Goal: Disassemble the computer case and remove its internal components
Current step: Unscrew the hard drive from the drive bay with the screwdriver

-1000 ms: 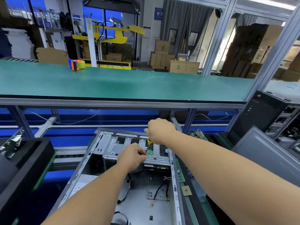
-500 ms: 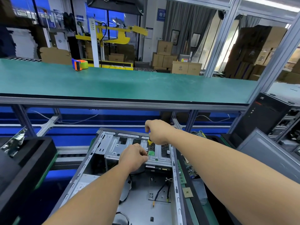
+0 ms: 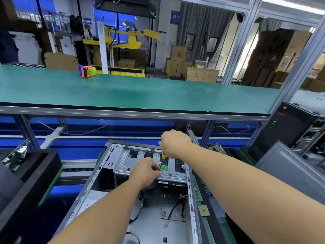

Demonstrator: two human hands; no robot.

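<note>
An open grey computer case (image 3: 105,184) lies on its side before me, its floor bare but for a few loose cables (image 3: 175,208). A silver drive cage (image 3: 126,161) spans its far end. My right hand (image 3: 174,143) grips the yellow handle of a screwdriver (image 3: 163,156) that stands nearly upright over the cage, next to a green tab (image 3: 164,167). My left hand (image 3: 145,170) rests on the cage's front edge and pinches the screwdriver's shaft near the tip.
A green shelf (image 3: 140,92) with a tape dispenser (image 3: 87,71) runs above the case. A black tray (image 3: 26,173) sits left. Right of the case lie memory sticks (image 3: 197,191), a processor chip (image 3: 204,210), a circuit board (image 3: 215,147), a grey side panel (image 3: 290,171) and another black tower (image 3: 288,127).
Both hands stay on the screwdriver over the drive cage; the view has shifted slightly and the right hand has turned a little on the handle.
</note>
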